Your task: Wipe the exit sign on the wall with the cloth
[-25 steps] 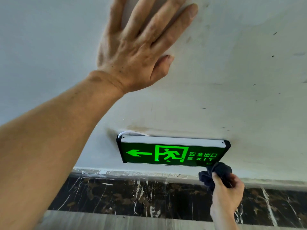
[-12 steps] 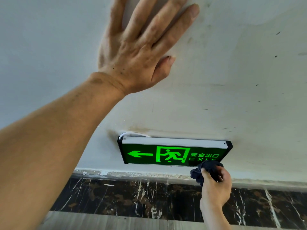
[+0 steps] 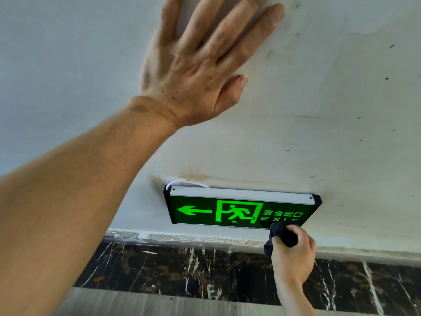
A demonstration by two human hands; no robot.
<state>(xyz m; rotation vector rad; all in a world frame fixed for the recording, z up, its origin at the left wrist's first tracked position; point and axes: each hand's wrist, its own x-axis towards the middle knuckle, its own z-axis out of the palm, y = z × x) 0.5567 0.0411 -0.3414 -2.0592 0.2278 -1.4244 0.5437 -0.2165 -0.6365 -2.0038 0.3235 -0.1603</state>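
The exit sign [image 3: 227, 210] is a lit green panel in a black frame with a white top strip, fixed low on the white wall [image 3: 319, 110]. It shows an arrow pointing left, a running figure and the word EXIT. My right hand [image 3: 293, 256] grips a bunched dark cloth [image 3: 283, 232] and presses it against the sign's lower right corner, covering the end of the lettering. My left hand [image 3: 200, 65] lies flat on the wall well above the sign, fingers spread, holding nothing.
A white cable [image 3: 186, 183] loops out behind the sign's top left corner. Below the wall runs a black marble skirting [image 3: 182, 270] with white veins, then a grey wood-look floor [image 3: 148, 304]. Dark stains and small marks dot the wall.
My right hand has carried the cloth left and up from below the sign's right end onto its lower right corner. My left hand stays flat on the wall.
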